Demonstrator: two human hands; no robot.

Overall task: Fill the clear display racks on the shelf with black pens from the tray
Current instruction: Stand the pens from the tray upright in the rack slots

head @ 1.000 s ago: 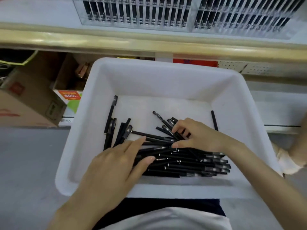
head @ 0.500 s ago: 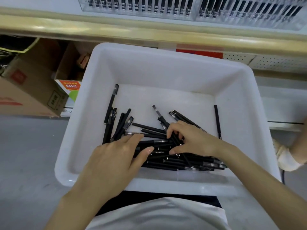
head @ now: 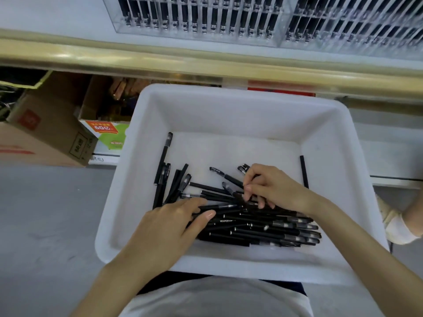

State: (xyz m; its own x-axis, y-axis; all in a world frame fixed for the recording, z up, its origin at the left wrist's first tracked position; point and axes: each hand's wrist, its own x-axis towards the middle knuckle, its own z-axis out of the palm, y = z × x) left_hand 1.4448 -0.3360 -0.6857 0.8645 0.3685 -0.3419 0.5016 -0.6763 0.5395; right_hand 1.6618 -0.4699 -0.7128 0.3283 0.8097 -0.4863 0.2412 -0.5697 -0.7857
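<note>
The black pens (head: 263, 229) lie in the white tray (head: 229, 110), most of them bundled crosswise. Their long axes run from the fingertips of the left hand (head: 169, 229) to beneath the right wrist. The left hand lies flat, fingers straight, pressing the bundle. Just beyond it, the right hand (head: 274, 191) curls onto looser pens, seemingly pinching one. The display racks (head: 206, 17) sit well beyond both hands.

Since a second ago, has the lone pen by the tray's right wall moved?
No. The lone pen lies along the right wall of the tray, apart from the pile, just as before.
</note>
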